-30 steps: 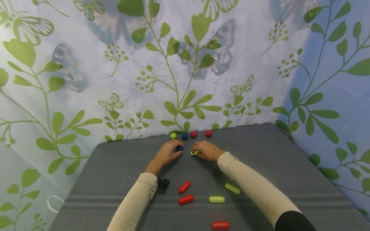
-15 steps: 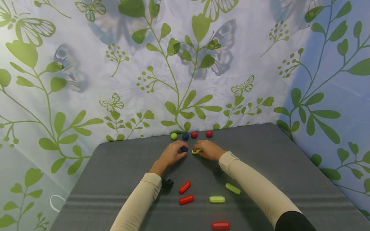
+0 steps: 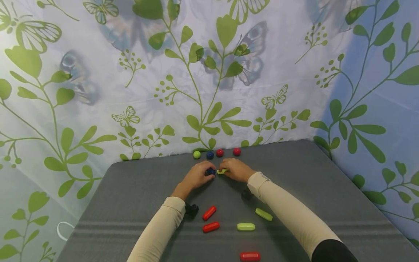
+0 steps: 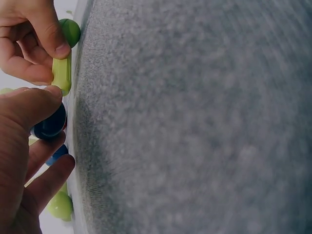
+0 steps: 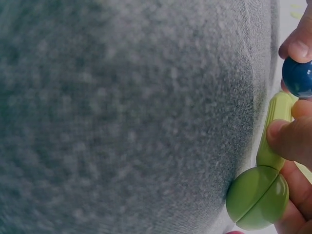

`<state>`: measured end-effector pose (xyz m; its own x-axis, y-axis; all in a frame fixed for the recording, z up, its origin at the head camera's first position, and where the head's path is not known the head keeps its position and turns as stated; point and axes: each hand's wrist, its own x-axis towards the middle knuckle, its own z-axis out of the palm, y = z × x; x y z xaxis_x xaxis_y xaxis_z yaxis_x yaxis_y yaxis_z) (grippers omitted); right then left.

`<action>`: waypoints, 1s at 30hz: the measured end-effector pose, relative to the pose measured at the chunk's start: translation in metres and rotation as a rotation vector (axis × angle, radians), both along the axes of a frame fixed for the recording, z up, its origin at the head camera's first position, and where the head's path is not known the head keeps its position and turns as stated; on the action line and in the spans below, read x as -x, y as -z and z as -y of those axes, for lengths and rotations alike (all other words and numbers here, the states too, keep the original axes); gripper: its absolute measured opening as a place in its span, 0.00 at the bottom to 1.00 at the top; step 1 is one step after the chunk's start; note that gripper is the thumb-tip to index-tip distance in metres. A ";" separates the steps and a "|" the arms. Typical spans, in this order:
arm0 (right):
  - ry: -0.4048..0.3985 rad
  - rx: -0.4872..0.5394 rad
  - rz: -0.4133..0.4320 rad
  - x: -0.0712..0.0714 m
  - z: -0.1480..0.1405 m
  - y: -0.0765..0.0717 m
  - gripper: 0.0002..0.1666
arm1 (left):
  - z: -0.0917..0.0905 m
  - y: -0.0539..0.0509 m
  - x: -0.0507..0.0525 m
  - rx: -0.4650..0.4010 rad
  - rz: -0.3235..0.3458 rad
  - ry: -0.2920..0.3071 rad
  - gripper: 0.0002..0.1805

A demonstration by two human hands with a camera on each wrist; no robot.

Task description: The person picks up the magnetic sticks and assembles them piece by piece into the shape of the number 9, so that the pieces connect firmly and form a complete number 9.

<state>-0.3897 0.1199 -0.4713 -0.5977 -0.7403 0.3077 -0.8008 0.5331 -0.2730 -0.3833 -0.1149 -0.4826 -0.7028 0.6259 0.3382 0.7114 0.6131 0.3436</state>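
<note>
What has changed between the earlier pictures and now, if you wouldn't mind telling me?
The left hand has moved to the person's right, carrying the blue ball up close to the green bar in the right hand. Nothing was newly grasped or released. The right hand stayed nearly in place; the four back balls, three red bars and two loose green bars did not move.

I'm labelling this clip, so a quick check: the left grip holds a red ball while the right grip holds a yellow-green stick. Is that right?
Not quite: the ball is blue, not red, as the right wrist view shows. The left grip does hold it, while the right grip holds the yellow-green stick.
</note>
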 end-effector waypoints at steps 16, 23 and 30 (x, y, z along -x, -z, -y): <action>0.009 0.008 0.034 -0.004 0.001 -0.004 0.15 | -0.003 0.001 0.000 0.033 0.021 0.014 0.16; 0.007 0.009 0.032 -0.003 0.000 -0.004 0.15 | -0.003 0.002 0.001 0.026 0.026 0.014 0.17; -0.001 0.019 0.028 -0.002 0.001 -0.002 0.15 | -0.003 0.001 -0.001 0.011 0.015 0.015 0.16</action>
<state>-0.3881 0.1190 -0.4688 -0.6057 -0.7348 0.3052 -0.7932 0.5268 -0.3056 -0.3827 -0.1120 -0.4840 -0.6981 0.6401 0.3208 0.7154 0.6058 0.3481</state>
